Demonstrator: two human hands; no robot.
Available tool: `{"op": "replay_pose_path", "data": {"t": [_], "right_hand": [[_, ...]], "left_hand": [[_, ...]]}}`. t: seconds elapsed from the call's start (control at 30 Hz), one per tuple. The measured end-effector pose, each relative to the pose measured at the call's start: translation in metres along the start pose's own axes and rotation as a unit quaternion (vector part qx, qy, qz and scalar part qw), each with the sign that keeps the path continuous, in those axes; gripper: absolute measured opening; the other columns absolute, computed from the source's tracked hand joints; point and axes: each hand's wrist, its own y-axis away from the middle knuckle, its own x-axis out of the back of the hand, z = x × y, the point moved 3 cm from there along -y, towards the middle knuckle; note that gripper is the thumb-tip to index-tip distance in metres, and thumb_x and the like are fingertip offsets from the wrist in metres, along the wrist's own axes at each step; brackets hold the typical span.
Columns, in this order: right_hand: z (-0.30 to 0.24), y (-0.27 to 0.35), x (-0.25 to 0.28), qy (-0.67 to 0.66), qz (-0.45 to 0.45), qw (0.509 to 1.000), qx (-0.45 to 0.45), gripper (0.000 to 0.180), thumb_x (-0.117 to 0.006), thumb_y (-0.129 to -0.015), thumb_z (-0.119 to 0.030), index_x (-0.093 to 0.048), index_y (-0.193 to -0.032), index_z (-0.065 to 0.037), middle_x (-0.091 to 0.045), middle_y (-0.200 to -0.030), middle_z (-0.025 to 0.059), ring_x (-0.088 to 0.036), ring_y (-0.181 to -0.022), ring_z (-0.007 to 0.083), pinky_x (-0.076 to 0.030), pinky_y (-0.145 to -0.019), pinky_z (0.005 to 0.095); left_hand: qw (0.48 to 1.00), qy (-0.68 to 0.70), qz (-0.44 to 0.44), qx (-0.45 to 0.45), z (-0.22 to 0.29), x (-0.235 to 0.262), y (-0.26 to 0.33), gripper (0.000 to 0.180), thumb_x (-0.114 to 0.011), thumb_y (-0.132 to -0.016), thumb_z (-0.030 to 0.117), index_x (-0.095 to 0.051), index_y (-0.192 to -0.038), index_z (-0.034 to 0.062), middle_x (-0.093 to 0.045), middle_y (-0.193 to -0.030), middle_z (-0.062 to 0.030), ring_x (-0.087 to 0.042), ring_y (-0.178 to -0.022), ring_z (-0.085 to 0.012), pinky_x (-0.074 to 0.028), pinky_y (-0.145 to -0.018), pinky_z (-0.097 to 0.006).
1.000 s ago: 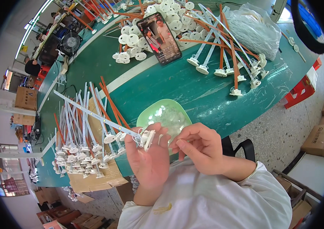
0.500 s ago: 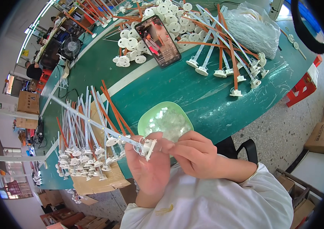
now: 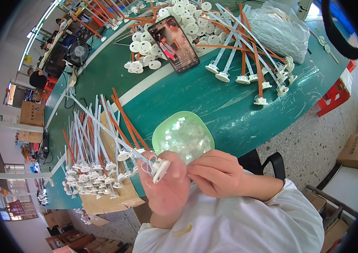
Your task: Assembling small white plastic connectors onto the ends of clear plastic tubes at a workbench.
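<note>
Near my body, my left hand (image 3: pixel 166 189) has its palm turned up and its fingers around an LED strip (image 3: pixel 115 135) close to its end. The strip's round white base (image 3: pixel 160 170) stands tilted over the palm, with thin white wires looping beside it. Just to the right, my right hand (image 3: pixel 217 173) is closed in a pinch, its fingertips against or very near the left hand's fingers. Whatever is in that pinch is hidden. Directly beyond both hands sits a light green bowl (image 3: pixel 157 137) of small clear plastic pieces (image 3: pixel 185 137).
Finished-looking strips with white bases (image 3: pixel 90 175) lie bunched on cardboard (image 3: pixel 124 198) at the left. More strips (image 3: pixel 250 63) spread at the far right, beside a clear plastic bag (image 3: pixel 278 31). A phone (image 3: pixel 174 44) leans on piled white discs (image 3: pixel 145 46). A fan (image 3: pixel 77 51) stands far left.
The white base has turned, showing more of its round face, and the strip's far end has swung slightly to the right. My left palm has opened upward more; my right hand has lowered slightly.
</note>
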Motion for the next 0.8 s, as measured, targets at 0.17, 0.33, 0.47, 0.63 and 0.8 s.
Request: {"op": "replay_pose_path", "data": {"t": [0.17,0.33,0.47,0.63,0.8], "right_hand": [[-0.005,-0.001,0.003,0.042,0.014,0.999,0.032,0.021,-0.074,-0.065,0.006,-0.069,-0.085,0.001,-0.069,-0.083,0.01,-0.065,-0.062,0.0202,-0.052,-0.053,0.0264],[-0.008,-0.011,0.012,0.082,0.035,0.995,0.042,0.02,-0.074,-0.065,0.005,-0.069,-0.084,-0.001,-0.069,-0.08,0.0079,-0.066,-0.063,0.0181,-0.053,-0.055,0.026],[-0.005,-0.02,0.008,0.11,0.035,0.99,0.077,0.019,-0.074,-0.066,0.004,-0.07,-0.084,-0.001,-0.07,-0.081,0.0071,-0.066,-0.064,0.0181,-0.053,-0.056,0.0256],[-0.004,-0.021,0.007,0.12,0.026,0.987,0.1,0.019,-0.074,-0.067,0.0,-0.071,-0.085,-0.001,-0.07,-0.082,0.0071,-0.067,-0.065,0.0187,-0.054,-0.057,0.0258],[-0.001,-0.021,0.004,0.143,0.01,0.983,0.116,0.017,-0.073,-0.068,-0.001,-0.068,-0.084,0.001,-0.069,-0.08,0.009,-0.068,-0.065,0.0198,-0.054,-0.056,0.0258]], "left_hand": [[0.998,0.026,-0.02,0.046,-0.004,0.007,0.003,0.06,-0.063,-0.096,0.033,-0.037,-0.144,0.0086,-0.055,-0.13,-0.0183,-0.049,-0.091,-0.0197,-0.046,-0.078,-0.033],[0.997,-0.006,0.032,0.076,-0.008,0.006,0.003,0.063,-0.059,-0.098,0.033,-0.034,-0.148,0.0023,-0.049,-0.142,-0.0207,-0.056,-0.112,-0.0293,-0.047,-0.095,-0.039],[0.991,-0.059,0.012,0.12,-0.011,0.009,0.004,0.064,-0.058,-0.099,0.033,-0.035,-0.147,-0.0021,-0.048,-0.143,-0.0221,-0.048,-0.133,-0.0365,-0.042,-0.108,-0.047],[0.989,-0.075,0.003,0.127,-0.012,0.003,0.004,0.062,-0.057,-0.099,0.033,-0.036,-0.147,-0.0015,-0.049,-0.143,-0.0208,-0.048,-0.133,-0.0357,-0.04,-0.109,-0.047],[0.991,-0.081,0.012,0.108,-0.019,0.005,0.007,0.056,-0.053,-0.101,0.026,-0.036,-0.147,-0.0011,-0.048,-0.145,-0.0192,-0.042,-0.137,-0.0358,-0.036,-0.113,-0.047]]}}
